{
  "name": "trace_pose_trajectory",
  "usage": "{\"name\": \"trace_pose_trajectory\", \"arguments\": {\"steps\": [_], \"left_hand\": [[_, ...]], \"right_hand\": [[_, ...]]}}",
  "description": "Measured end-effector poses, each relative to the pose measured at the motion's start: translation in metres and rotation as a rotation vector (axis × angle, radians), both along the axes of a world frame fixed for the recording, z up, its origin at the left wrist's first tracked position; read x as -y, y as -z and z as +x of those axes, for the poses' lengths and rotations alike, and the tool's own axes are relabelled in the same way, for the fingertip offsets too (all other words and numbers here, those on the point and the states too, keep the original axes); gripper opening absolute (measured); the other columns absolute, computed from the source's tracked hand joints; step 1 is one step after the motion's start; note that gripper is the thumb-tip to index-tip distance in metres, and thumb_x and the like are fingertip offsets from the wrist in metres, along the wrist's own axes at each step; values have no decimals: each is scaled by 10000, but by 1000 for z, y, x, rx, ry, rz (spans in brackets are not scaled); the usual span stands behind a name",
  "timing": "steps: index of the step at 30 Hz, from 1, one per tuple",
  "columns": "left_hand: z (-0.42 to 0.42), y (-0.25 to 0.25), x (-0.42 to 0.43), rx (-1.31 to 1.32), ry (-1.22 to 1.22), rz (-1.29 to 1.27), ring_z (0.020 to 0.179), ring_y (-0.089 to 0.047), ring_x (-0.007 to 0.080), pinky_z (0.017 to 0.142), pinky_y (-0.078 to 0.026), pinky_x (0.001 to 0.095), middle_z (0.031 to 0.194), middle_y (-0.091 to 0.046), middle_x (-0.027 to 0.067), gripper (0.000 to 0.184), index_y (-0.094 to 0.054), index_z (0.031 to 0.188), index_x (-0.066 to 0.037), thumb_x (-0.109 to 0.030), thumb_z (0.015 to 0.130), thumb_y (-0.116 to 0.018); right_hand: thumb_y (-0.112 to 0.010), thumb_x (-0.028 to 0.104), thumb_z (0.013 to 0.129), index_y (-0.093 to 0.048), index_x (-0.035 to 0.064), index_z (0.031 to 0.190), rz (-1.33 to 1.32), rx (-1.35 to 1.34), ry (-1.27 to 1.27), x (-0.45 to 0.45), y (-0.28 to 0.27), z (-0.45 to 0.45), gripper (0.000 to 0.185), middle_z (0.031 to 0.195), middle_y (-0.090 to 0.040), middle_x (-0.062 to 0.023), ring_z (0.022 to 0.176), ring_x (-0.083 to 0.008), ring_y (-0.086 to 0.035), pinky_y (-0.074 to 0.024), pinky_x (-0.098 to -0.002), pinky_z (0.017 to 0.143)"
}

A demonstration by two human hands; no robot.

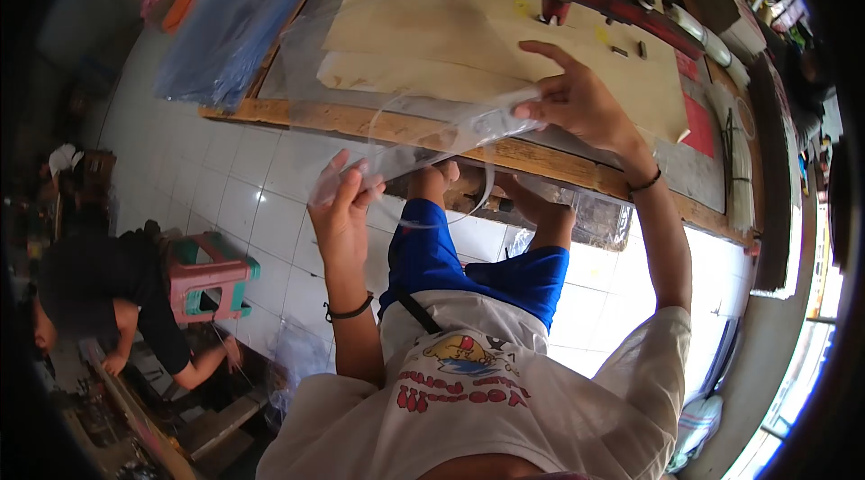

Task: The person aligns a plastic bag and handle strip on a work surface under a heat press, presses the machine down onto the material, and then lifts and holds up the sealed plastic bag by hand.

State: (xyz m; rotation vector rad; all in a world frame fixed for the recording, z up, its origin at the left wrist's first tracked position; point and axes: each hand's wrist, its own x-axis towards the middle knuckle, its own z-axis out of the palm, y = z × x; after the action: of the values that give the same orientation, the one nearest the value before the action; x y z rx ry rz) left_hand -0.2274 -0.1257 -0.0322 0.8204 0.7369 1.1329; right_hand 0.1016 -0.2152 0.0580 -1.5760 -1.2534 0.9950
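A clear plastic sheet (450, 139) stretches between my two hands above the wooden front edge of the work table (351, 121). At its left end my left hand (347, 201) pinches the plastic between thumb and fingers. My right hand (568, 101) grips the other end between thumb and curled fingers, with the index finger raised. A thin clear loop hangs below the sheet. Beyond my hands, a tan board (414, 38) lies on the table under a dark red metal bar (613, 0).
A stack of bluish plastic sheets (236, 29) lies at the table's left end. Small dark blocks (619, 52) rest on the board. Pink and green stools (212, 277) stand at left, near a person in black (135, 300) bending over a bench.
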Motion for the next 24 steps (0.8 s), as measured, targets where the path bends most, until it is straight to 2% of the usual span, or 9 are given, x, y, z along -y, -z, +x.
{"name": "trace_pose_trajectory", "arguments": {"steps": [3,4,7,10,13,16,21,24], "left_hand": [[-6,11,-3,170,35,-39,886,-711,234,820,-617,329,1128,-667,178,622,-418,1448,76,-85,937,-736],[-6,12,-3,168,30,-49,898,-711,237,831,-611,322,1108,-668,166,571,-443,1439,21,-67,944,-715],[-7,13,-4,172,30,-38,915,-717,243,833,-613,326,1108,-678,166,534,-473,1413,11,-71,943,-713],[-13,9,-6,42,62,-14,946,-727,262,847,-617,336,1117,-695,188,474,-513,1374,36,-83,954,-698],[-34,13,-21,13,142,64,1007,-724,243,890,-603,352,1149,-704,199,459,-525,1380,48,-140,990,-678],[-43,7,-21,-205,101,120,952,-744,305,884,-622,391,1136,-710,248,414,-564,1307,95,-171,1006,-665],[-27,-6,-9,-218,117,167,986,-748,326,914,-617,404,1127,-713,257,405,-548,1322,93,-203,1051,-604],[-26,-17,-6,-217,147,166,1005,-746,328,912,-620,406,1119,-717,261,386,-555,1317,87,-189,1051,-598]], "right_hand": [[-822,130,883,-349,36,1554,55,-18,-71,2,0,2,826,965,-760,-146,825,-137,-707,-567,-283,751],[-817,129,887,-346,33,1554,60,-16,-87,2,0,4,823,972,-761,-150,838,-140,-710,-566,-283,765],[-802,127,899,-338,28,1555,46,6,-118,1,-1,6,810,976,-764,-151,862,-148,-717,-563,-283,787],[-784,124,913,-333,27,1556,-3,33,-108,2,-6,4,791,949,-762,-135,841,-148,-714,-561,-279,775],[-770,120,924,-330,28,1556,18,36,-84,-1,-3,3,775,915,-753,-114,794,-140,-693,-558,-273,751],[-766,127,931,-338,38,1552,20,64,-43,1,-6,-1,760,869,-724,-80,744,-119,-656,-549,-266,708],[-752,139,951,-366,56,1541,49,13,22,-1,1,-3,710,850,-654,-32,707,-88,-610,-522,-245,645],[-718,124,975,-373,59,1540,34,87,27,-3,2,-1,666,869,-641,-26,693,-78,-588,-505,-238,633]]}}
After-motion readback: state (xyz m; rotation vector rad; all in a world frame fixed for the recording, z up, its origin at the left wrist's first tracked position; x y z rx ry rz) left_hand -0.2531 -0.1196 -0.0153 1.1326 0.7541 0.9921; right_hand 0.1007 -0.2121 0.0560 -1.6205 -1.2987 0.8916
